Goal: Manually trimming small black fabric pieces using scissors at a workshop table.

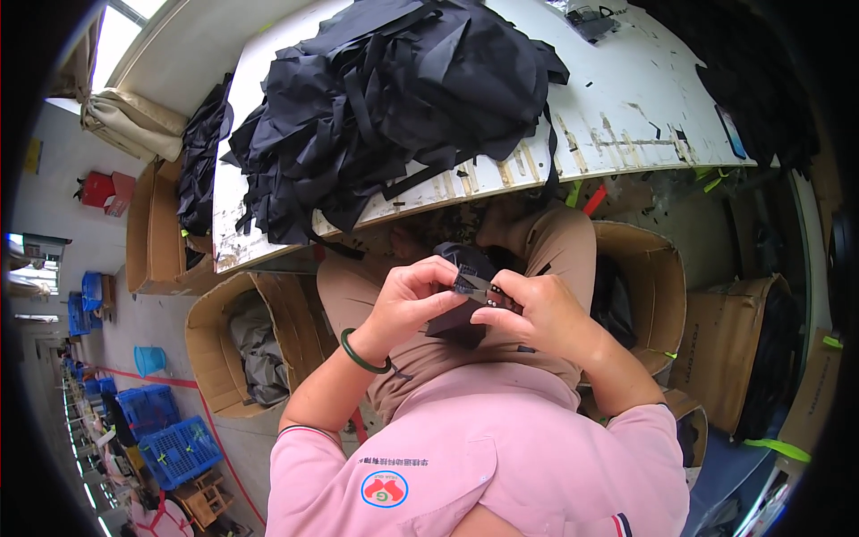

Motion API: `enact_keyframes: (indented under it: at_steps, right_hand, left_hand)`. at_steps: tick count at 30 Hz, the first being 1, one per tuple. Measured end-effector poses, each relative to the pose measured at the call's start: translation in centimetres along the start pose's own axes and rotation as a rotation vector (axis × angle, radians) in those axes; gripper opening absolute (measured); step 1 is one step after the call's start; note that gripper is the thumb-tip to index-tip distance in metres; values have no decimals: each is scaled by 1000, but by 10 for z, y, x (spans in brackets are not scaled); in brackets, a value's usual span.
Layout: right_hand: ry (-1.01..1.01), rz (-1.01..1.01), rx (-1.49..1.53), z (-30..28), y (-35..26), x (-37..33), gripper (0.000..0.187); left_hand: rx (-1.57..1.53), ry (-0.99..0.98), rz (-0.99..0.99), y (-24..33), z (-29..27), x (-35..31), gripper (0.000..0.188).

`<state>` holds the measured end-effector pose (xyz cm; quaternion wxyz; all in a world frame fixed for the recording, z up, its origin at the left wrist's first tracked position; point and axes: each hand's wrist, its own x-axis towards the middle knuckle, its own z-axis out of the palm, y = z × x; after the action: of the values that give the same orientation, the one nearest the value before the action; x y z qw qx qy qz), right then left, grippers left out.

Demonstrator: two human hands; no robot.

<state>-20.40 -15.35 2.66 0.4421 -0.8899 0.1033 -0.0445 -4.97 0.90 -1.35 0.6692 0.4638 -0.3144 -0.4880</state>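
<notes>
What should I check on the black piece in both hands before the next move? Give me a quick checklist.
1. Left hand grips the black fabric piece: ok.
2. Right hand pinches the same piece: ok.
3. Small metal tool between the fingers, its kind: cannot tell.
4. Piece held over the lap, apart from the white table: ok.
5. Pile of black fabric rests fully on the table: not ok, strips hang over the edge.
6. Cardboard box open on the left: ok.
</notes>
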Motion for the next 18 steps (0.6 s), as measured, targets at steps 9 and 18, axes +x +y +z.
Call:
enact_keyframes:
  at_steps: [9, 18]
  right_hand:
    - [3, -48, -134, 2, 7, 0, 38]
    - [79, 158, 581, -4, 18, -2, 23]
  left_hand:
    - [-2, 16, 3, -1, -2, 0, 14]
    - [288, -109, 68, -12, 19, 12, 15]
